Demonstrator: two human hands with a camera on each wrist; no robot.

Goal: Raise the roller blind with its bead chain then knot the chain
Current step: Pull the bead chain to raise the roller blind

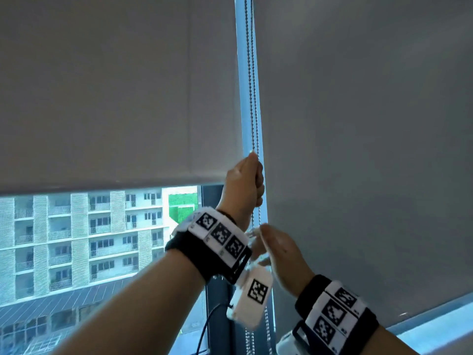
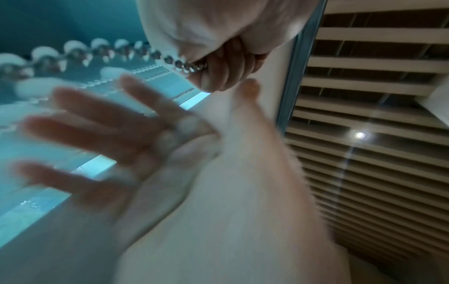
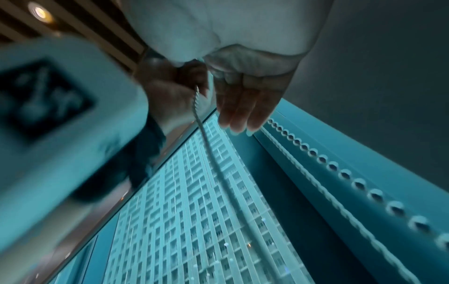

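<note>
The bead chain (image 1: 252, 85) hangs as two strands in the gap between two grey roller blinds. My left hand (image 1: 247, 183) is raised and grips one strand in a fist, just above the bottom edge of the left blind (image 1: 115, 98). In the left wrist view its curled fingers (image 2: 218, 65) close round the beads of the chain (image 2: 170, 59). My right hand (image 1: 277, 252) is lower, beside the chain, holding nothing. Its straight fingers (image 3: 243, 109) point along the chain (image 3: 201, 130) in the right wrist view, and it appears blurred and spread (image 2: 121, 134) in the left wrist view.
The left blind's bottom edge leaves the lower window (image 1: 89, 239) uncovered, with an apartment block outside. The right blind (image 1: 371, 149) hangs lower. A dark window post (image 1: 215, 303) and a thin cable (image 1: 204, 329) lie below my hands. A slatted ceiling (image 2: 364, 96) is overhead.
</note>
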